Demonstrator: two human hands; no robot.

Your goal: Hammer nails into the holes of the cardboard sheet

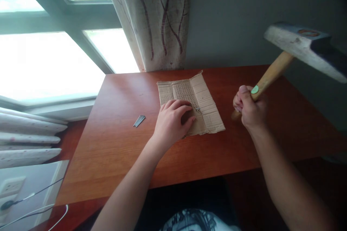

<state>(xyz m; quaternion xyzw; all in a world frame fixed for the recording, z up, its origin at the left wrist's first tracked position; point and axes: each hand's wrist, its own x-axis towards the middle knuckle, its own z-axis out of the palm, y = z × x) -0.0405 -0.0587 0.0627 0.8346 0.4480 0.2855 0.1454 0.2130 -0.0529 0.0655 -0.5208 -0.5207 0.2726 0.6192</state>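
Note:
My right hand (251,110) is raised above the right part of the table, its fingers wrapped round the wooden handle of a hammer (276,68). The steel head is up and to the right, and a green sticker shows on the handle. My left hand (173,117) rests on a piece of cardboard (211,110), fingers bent, with a gap between thumb and forefinger. Just past those fingertips is a small metallic thing (197,109), too small to make out. Many small holes in rows mark the cardboard's middle. Left of it lie several nails (139,120) side by side.
The reddish-brown wooden table (121,158) stands against a grey wall (230,18). A patterned curtain (165,21) hangs behind it, beside a bright window (48,65). At lower left are a wall socket (12,187) and cables (40,205).

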